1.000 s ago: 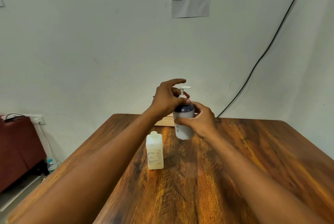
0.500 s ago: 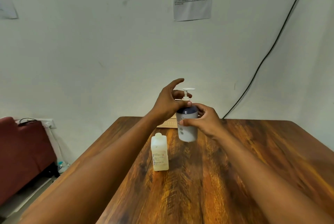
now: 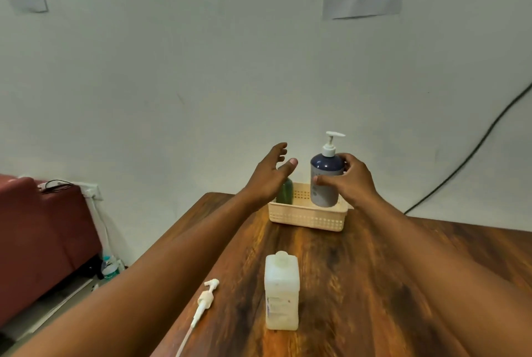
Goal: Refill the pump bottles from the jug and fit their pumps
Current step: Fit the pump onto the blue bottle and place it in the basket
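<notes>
My right hand (image 3: 352, 182) grips a blue-topped pump bottle (image 3: 325, 181) with its white pump fitted, holding it upright over the right side of a cream basket (image 3: 305, 220) at the table's far end. My left hand (image 3: 270, 178) hovers open just left of it, fingers spread, in front of a green bottle (image 3: 285, 192) that stands in the basket and is partly hidden. A pale translucent jug (image 3: 281, 292) stands capped in the middle of the table. A loose white pump (image 3: 205, 299) with its tube lies to the jug's left.
The wooden table (image 3: 374, 270) meets a white wall at its far edge. A black cable (image 3: 466, 160) runs down the wall at right. A dark red seat (image 3: 40, 235) and a water bottle (image 3: 109, 266) are on the floor side at left.
My left hand has let go of the pump head and opened. My right hand has carried the blue bottle away to the basket. The view tilted down, revealing the loose pump.
</notes>
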